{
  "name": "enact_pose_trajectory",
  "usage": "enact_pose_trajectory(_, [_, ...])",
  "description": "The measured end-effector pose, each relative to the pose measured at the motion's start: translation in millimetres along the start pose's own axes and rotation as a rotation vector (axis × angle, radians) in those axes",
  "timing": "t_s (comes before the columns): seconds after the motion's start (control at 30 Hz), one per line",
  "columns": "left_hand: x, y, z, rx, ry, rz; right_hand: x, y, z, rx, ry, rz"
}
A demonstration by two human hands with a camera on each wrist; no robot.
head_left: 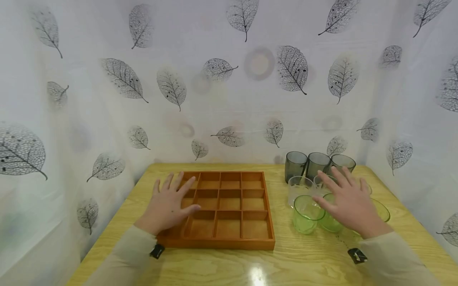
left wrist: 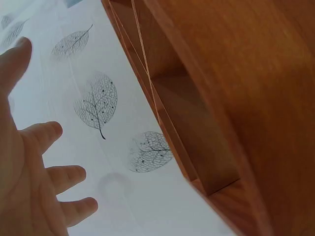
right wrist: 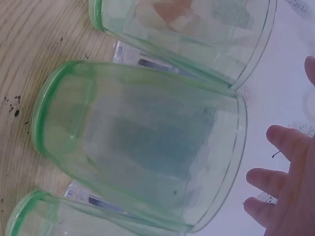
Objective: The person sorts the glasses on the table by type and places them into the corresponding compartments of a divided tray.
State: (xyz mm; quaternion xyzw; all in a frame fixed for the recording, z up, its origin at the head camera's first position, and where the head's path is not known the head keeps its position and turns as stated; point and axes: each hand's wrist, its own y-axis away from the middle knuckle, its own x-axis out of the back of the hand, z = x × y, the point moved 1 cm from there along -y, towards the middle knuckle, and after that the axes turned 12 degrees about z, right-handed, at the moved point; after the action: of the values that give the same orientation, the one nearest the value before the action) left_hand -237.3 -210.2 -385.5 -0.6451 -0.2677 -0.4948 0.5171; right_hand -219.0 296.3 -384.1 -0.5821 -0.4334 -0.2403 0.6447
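A brown wooden box divided into several square compartments (head_left: 229,244) lies on the table. My left hand (head_left: 169,206) hovers over its left side, fingers spread, holding nothing; the left wrist view has the box wall (left wrist: 275,98) close by. On the right, my right hand (head_left: 352,202) is spread above a group of glasses and holds nothing. Green glasses (head_left: 305,222) form the front row, clear glasses (head_left: 295,190) the middle, and dark grey glasses (head_left: 295,167) the back. In the right wrist view a green glass (right wrist: 142,142) stands near the fingers. My hand partly hides several glasses.
The light wooden table (head_left: 214,266) carries the box and the glasses. Behind and beside it hangs a white curtain (head_left: 222,99) printed with dark leaves. Black devices sit on both wrists, such as the right wrist device (head_left: 357,256).
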Motion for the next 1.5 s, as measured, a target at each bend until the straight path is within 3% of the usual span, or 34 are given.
enact_pose_trajectory(0.3, [-4.5,4.2,-17.1,0.069,0.128,-0.010,2,8,16,-0.041,-0.037,0.027])
enact_pose_trajectory(0.43, [-9.2,10.1,-29.5,0.127,0.248,-0.015,4,14,22,-0.074,-0.075,0.046])
enact_pose_trajectory(0.6, [-16.5,16.4,-46.1,0.227,0.418,-0.048,6,21,32,-0.107,-0.140,0.106])
enact_pose_trajectory(0.73, [-21.8,20.6,-58.2,0.347,0.545,-0.108,8,28,43,-0.130,-0.196,0.152])
enact_pose_trajectory(0.93, [-27.7,27.5,-71.4,0.497,0.708,-0.169,12,44,63,-0.218,-0.334,0.193])
enact_pose_trajectory(1.13, [-35.2,35.1,-80.9,0.591,0.840,-0.223,13,63,80,-0.335,-0.468,0.167])
enact_pose_trajectory(1.4, [-47.9,46.0,-89.6,0.609,0.924,-0.224,-2,86,92,-0.505,-0.658,0.037])
enact_pose_trajectory(1.5, [-54.7,51.0,-90.5,0.641,1.004,-0.220,-9,94,96,-0.551,-0.736,0.008])
